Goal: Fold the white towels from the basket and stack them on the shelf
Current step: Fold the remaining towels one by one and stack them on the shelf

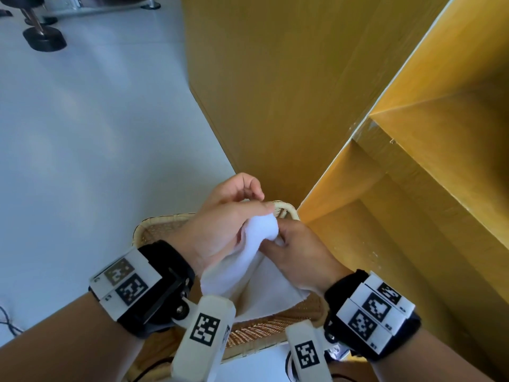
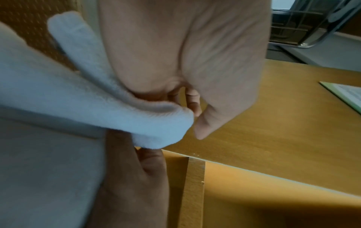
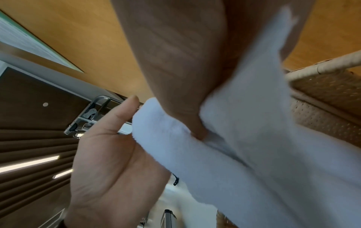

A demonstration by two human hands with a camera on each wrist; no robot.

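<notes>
Both left hand (image 1: 220, 224) and right hand (image 1: 297, 252) grip towel (image 1: 248, 274) above basket (image 1: 286, 209); shelf (image 1: 413, 188) just beside.

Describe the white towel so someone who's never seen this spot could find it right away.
Beside the yellow wooden shelf a woven basket sits on the pale floor. Above it, the left hand and right hand hold the white towel bunched between them. It is the only soft white cloth there.

your left hand (image 1: 220, 224) and right hand (image 1: 300, 252) met above the basket (image 1: 154, 230), both pinching one white towel (image 1: 248, 271).
</notes>
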